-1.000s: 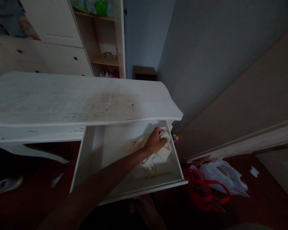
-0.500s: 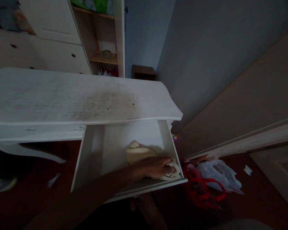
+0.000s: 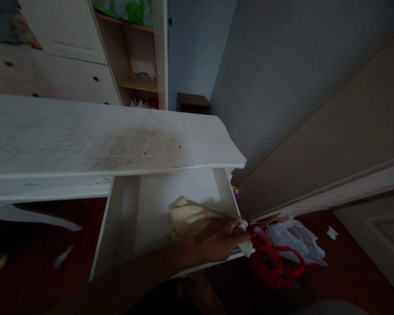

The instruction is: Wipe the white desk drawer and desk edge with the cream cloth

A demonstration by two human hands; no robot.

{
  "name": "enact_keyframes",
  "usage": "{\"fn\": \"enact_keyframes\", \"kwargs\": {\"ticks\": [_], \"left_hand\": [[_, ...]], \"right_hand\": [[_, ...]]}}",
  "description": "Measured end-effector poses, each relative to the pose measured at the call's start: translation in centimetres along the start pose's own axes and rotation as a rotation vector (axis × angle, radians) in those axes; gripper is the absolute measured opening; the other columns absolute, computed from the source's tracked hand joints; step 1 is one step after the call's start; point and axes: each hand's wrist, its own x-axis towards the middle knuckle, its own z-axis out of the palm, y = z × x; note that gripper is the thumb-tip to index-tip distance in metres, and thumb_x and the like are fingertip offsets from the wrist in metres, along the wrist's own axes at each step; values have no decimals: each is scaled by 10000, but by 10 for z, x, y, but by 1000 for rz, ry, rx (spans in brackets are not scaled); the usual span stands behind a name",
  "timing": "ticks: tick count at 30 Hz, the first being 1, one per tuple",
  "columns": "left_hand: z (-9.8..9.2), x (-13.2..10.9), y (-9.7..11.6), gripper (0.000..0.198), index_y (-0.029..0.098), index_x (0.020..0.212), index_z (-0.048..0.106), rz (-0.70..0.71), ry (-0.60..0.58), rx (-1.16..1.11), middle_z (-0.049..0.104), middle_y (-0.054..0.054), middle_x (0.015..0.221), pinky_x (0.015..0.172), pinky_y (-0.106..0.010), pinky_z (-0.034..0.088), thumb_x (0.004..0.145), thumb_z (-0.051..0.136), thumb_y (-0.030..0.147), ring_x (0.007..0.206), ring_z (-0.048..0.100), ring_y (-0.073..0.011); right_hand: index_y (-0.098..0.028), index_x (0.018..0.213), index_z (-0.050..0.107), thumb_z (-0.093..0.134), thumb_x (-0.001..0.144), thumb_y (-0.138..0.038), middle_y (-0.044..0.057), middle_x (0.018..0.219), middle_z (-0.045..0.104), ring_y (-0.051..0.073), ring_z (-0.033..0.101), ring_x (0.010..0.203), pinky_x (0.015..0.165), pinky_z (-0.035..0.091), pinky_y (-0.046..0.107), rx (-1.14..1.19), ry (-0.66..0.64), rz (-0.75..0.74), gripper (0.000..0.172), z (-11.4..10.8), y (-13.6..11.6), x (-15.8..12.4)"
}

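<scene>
My left hand (image 3: 221,238) reaches across an open white drawer (image 3: 100,245) from the lower left, its fingers closed on a cream cloth (image 3: 188,217). The cloth lies bunched toward the drawer's front right corner, and one end hangs over the rim there. A ring shows on one finger. Below the drawer front, my right hand (image 3: 197,286) is dim and partly hidden; whether it touches the drawer or holds anything cannot be made out.
Above the drawer spans a white tabletop (image 3: 200,146) with brownish stains. A red bag (image 3: 269,262) and a white plastic bag (image 3: 295,243) lie on the red floor at right. Behind stand a shelf unit (image 3: 138,83) and a small brown box (image 3: 193,103). A wall rises at right.
My left hand has moved from inside the drawer's corner onto its front rim, bringing the cloth's end over the edge. The view has shifted slightly.
</scene>
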Motion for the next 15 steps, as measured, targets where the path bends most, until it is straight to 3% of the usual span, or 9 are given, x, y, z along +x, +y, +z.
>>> {"fn": "enact_keyframes", "kwargs": {"ticks": [3,7,11,15], "left_hand": [[2,4,-2,352,275,1299,526,123,82,130,566,-79,1208,817,-325,451,1014,326,324,1066,546,-230],[-1,7,-8,302,264,1217,580,252,102,163,481,-40,1439,846,-322,428,1008,368,309,1134,534,-224],[-2,9,-17,263,246,1149,621,423,124,171,535,-31,1421,879,-342,410,1001,404,264,1167,528,-220],[-6,14,-34,302,270,1239,578,325,170,194,494,-34,1470,893,-367,402,981,443,192,1210,517,-236]], "right_hand": [[-182,776,684,675,723,-595,11,545,550,160,497,483,501,407,294,-5,-2,12,416,4,-7,-3],[-187,792,667,680,750,-546,8,593,593,137,494,466,506,424,280,9,24,2,361,10,-17,-7],[-180,772,664,706,707,-589,12,600,592,146,523,483,497,429,278,12,43,7,417,11,-16,-6],[-173,765,663,693,691,-660,14,569,575,150,513,471,507,423,293,-22,24,21,493,8,-13,-5]]}}
